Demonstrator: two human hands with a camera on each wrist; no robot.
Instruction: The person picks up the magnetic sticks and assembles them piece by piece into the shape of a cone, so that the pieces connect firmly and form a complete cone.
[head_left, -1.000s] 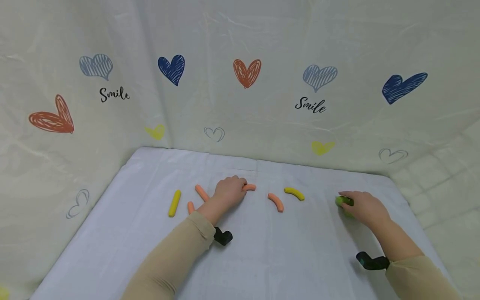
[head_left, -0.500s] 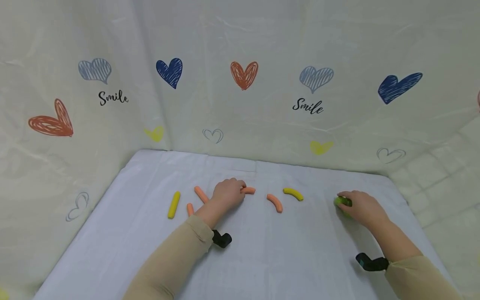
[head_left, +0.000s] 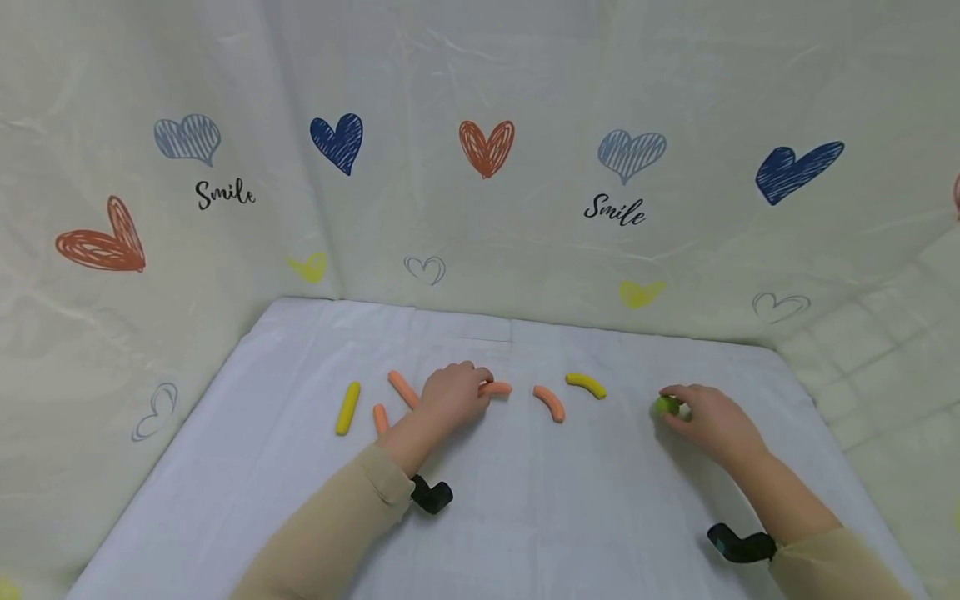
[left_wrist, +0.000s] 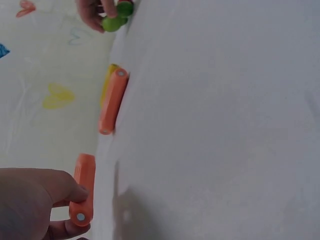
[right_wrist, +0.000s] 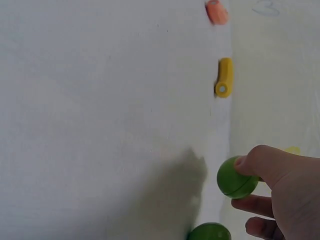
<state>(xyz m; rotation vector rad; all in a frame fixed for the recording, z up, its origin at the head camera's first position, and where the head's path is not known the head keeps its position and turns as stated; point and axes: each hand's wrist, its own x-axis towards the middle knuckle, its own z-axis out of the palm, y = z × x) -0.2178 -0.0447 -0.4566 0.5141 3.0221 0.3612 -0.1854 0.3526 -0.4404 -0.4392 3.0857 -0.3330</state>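
Note:
My left hand (head_left: 453, 396) pinches an orange magnetic rod (left_wrist: 85, 187) between thumb and fingers; a small metal disc shows in its end. Over at the right, my right hand (head_left: 716, 425) holds a green ball (right_wrist: 237, 177) between thumb and fingertips. A second green ball (right_wrist: 209, 231) is partly visible at the bottom of the right wrist view, below the held one. Between the hands lie a curved orange rod (head_left: 549, 403) and a curved yellow rod (head_left: 586, 385). Both hands are apart from these two.
Left of my left hand lie a straight yellow rod (head_left: 348, 408) and two orange rods (head_left: 403, 389), partly behind the forearm. A white cloth covers the table (head_left: 585, 500). Behind it rises a pale curtain (head_left: 555, 250) printed with hearts.
My right hand has moved a little to the left, carrying the green ball. My left hand has drawn slightly nearer with the orange magnetic rod, which has turned slightly.

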